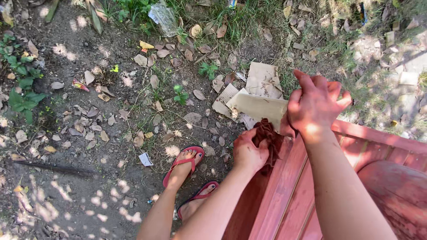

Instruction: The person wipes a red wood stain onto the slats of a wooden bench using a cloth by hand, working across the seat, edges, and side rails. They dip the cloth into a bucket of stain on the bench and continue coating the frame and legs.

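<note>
**A:** What do I have in view right now?

**B:** I'm looking down at both hands over the corner of a red-painted slatted table (284,191). The left hand (247,152) is closed around a bunched dark reddish-brown rag (267,138), pressed against the table's end edge. The right hand (316,106) is up higher, fingers curled over one end of a stiff tan piece of cardboard (259,108), which sticks out to the left over the ground.

**A:** And how far along does the work look?

**B:** My judgement only: well advanced. The slats I can see all carry an even red coat, and both hands are stained red (the rag has the same colour soaked into it). What I would count as left is the end edge under the rag and whatever lies past the frame; the far part of the table is out of view, so I cannot tell whether it is covered.

**A:** Anything around the feet?

**B:** Red flip-flops (182,164) on bare soil, just beside the table's end. More torn cardboard scraps (263,80) lie on the ground beyond the held piece, among dry leaves (89,129). A crumpled clear plastic bottle (163,18) sits in the grass at the top, well apart from the hands, and a small white wrapper (145,159) lies near the left foot.
</note>
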